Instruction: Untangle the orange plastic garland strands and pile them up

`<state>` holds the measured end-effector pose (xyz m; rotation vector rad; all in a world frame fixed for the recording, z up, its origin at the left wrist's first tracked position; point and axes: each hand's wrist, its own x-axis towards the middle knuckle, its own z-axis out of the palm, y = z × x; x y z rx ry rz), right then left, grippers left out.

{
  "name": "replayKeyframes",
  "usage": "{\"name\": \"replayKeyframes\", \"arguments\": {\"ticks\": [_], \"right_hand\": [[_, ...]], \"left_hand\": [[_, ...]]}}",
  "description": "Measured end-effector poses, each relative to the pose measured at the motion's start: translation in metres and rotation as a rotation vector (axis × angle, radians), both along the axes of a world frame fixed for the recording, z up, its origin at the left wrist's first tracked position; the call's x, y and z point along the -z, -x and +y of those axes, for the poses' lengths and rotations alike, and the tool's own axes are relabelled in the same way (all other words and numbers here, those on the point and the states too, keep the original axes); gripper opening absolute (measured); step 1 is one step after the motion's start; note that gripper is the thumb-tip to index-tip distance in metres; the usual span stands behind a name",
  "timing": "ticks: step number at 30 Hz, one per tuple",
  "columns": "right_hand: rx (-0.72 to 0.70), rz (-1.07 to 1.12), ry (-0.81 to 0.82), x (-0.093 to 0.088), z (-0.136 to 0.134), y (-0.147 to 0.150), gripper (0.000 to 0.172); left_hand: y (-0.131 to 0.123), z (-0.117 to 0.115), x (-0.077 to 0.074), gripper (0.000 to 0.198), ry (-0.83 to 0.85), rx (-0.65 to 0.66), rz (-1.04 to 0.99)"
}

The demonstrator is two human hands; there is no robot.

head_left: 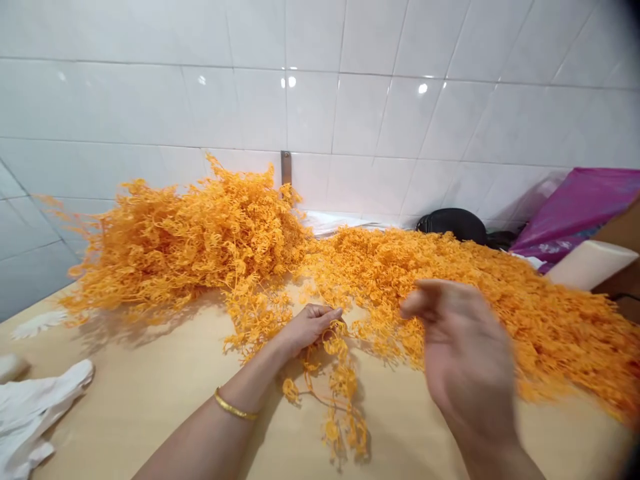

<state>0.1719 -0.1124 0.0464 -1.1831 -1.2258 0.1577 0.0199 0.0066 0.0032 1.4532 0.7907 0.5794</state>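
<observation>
My left hand (314, 325), with a gold bangle (234, 405) on the wrist, pinches an orange flower sprig (343, 373) between thumb and fingers. The sprig's curly clusters hang toward me over the table. To the right, my right hand (463, 353) is raised in front of a flat heap of orange sprigs (450, 267). It is smeared by motion, its fingers bent to the left, and whether they hold anything cannot be made out. A taller bunch of orange sprigs (200, 240) lies beyond my left hand, its loose stems reaching near the wrist.
The pale wooden table (150, 387) meets a white tiled wall (310, 107). White cloth gloves (45, 413) lie at the left edge. At the back right are a black rounded case (453, 225), a purple bag (575, 207) and a cream-coloured block (593, 263).
</observation>
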Motion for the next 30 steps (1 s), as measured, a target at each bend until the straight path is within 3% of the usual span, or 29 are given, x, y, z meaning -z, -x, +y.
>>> {"name": "replayKeyframes", "arguments": {"ticks": [3,6,15,19,24,30], "right_hand": [[-0.173,0.244,0.237,-0.001,0.058,0.008,0.022],[-0.207,0.291,0.429,0.013,0.087,0.007,0.027],[-0.546,0.121,0.468,0.029,0.083,0.022,0.022],[-0.409,0.081,0.371,0.035,0.084,0.02,0.019],[-0.18,-0.138,0.325,0.038,0.085,0.012,0.017],[-0.26,-0.379,0.378,0.038,0.08,0.023,0.009]], "left_hand": [[0.0,-0.001,-0.001,0.049,0.022,0.018,-0.014],[0.001,-0.001,-0.002,0.046,0.045,0.052,-0.04],[0.001,0.005,0.007,0.035,0.182,0.094,-0.214],[0.0,0.008,0.01,0.031,0.108,0.102,-0.224],[-0.002,0.008,0.005,0.028,0.029,-0.168,-0.305],[-0.008,0.007,0.01,0.023,0.315,-0.22,-0.567]]}}
